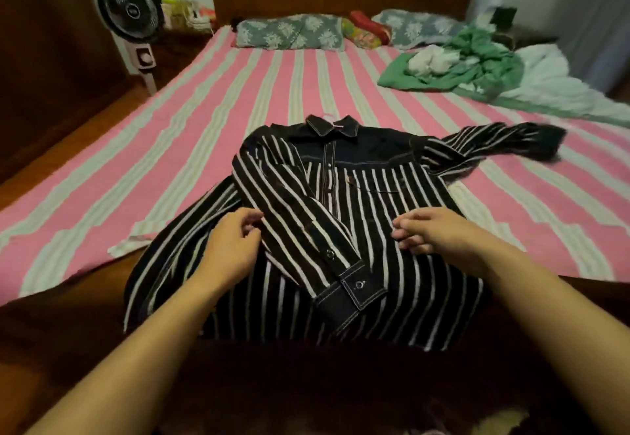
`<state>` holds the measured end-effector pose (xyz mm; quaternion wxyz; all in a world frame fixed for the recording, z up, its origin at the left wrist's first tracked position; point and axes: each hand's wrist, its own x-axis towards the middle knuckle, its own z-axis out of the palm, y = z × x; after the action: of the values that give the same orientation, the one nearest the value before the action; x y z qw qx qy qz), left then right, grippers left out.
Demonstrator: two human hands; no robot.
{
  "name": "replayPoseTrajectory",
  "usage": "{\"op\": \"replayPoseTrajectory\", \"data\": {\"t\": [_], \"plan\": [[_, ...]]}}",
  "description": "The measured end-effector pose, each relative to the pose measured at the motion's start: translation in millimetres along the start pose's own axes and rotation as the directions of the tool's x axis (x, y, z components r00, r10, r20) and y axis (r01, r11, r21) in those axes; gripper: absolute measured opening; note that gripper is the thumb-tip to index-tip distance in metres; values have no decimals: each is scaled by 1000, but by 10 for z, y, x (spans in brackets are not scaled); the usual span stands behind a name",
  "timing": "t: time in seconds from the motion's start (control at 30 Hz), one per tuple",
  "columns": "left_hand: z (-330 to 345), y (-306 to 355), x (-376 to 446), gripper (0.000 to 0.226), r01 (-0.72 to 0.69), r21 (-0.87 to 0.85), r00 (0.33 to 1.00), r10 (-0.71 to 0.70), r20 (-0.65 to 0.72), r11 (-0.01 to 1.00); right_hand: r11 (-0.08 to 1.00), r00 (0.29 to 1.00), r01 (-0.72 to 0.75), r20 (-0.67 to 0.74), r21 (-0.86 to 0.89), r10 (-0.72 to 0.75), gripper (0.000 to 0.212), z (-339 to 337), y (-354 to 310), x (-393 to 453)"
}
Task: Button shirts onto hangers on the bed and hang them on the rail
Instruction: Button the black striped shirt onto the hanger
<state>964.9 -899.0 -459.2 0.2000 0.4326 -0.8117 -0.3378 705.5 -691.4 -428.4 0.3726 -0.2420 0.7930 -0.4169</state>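
Both hands — fingers loosely curled — rest on striped shirt.

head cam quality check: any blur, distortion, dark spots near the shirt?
Head view: wide-angle bend, the bed edges curve. Dim, warm light; the foreground under the forearms is nearly black. The striped shirt is fairly sharp, but its far sleeve cuff smears. Left hand and right hand are slightly soft. No glare.

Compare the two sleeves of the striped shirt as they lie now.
The left sleeve is folded across the striped shirt front, its cuff near the hem; the right sleeve stretches away onto the bed. The left sleeve's cuff snaps show; the right sleeve's cuff is blurred. Both share black cloth with white stripes.
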Motion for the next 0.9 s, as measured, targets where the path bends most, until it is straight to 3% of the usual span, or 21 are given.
{"op": "replayPoseTrajectory", "data": {"t": [0.07,0.13,0.23,0.33,0.43,0.5,0.6,0.67,0.73,0.77,0.83,0.9], "plan": [[19,25,88,42,-13,134,999,19,-47,991,989,995,82,-48,-127,-89,15,61,55,7],[22,135,188,60,96,311,995,-81,-60,945,930,981,161,-49,-329,-187,13,127,7,10],[89,268,350,65,207,283,976,-217,3,937,792,949,303,91,-530,-302,32,317,-70,63],[218,398,381,51,188,117,977,-198,81,975,785,917,396,241,-476,-317,49,556,-58,100],[277,556,405,34,109,16,994,-110,25,994,835,885,459,231,-302,-403,37,652,-93,70],[315,624,382,24,45,-5,998,-45,-49,999,855,872,487,156,-179,-464,30,585,-145,25],[300,663,306,17,-84,-40,962,71,-263,996,811,788,565,-193,-150,-585,23,279,-232,5],[341,627,288,18,-184,62,936,194,-293,981,785,745,518,-271,-340,-609,26,30,-186,83],[467,524,283,15,-210,276,958,253,-132,938,710,860,341,-101,-615,-500,35,-112,-29,172],[541,464,268,16,-181,389,975,218,-52,903,663,905,289,-29,-691,-425,35,-134,65,179],[656,426,183,18,-146,510,981,190,-34,848,657,888,340,0,-672,-459,26,-169,160,115],[693,505,48,16,-204,457,949,290,-127,866,718,809,455,-91,-527,-580,18,-226,125,-51]]}}
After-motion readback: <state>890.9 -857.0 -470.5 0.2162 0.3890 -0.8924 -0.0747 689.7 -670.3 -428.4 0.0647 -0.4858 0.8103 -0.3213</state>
